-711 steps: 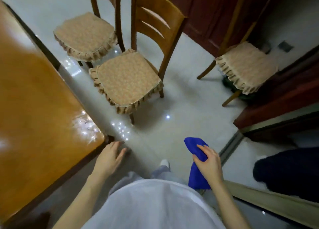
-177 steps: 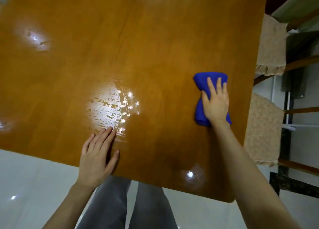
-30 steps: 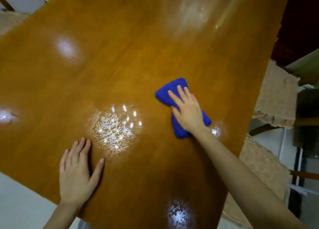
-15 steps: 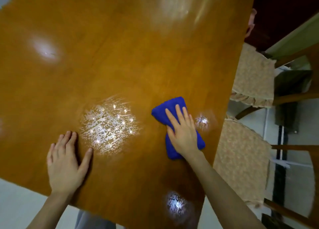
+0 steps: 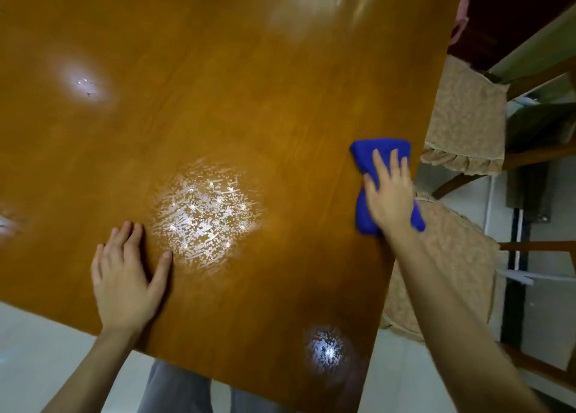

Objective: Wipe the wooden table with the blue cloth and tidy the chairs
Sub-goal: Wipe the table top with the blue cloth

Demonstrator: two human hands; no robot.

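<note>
Slid rightward since half a second ago: folded blue cloth (image 5: 378,154), now at right edge of glossy orange-brown wooden table (image 5: 249,101). Pressed flat under right hand (image 5: 389,197), fingers straight and close together, nothing gripped. Left hand (image 5: 124,281) palm-down near front edge, fingers extended, thumb splayed.

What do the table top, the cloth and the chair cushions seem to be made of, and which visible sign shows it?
Table top: wood under glossy varnish; grain streaks, sharp lamp glare.
Cloth: soft blue fabric, perhaps microfibre; matte, bunched under the right hand.
Chair cushions: beige fabric, apparently woven; mottled matte surface, frilled edge.
</note>
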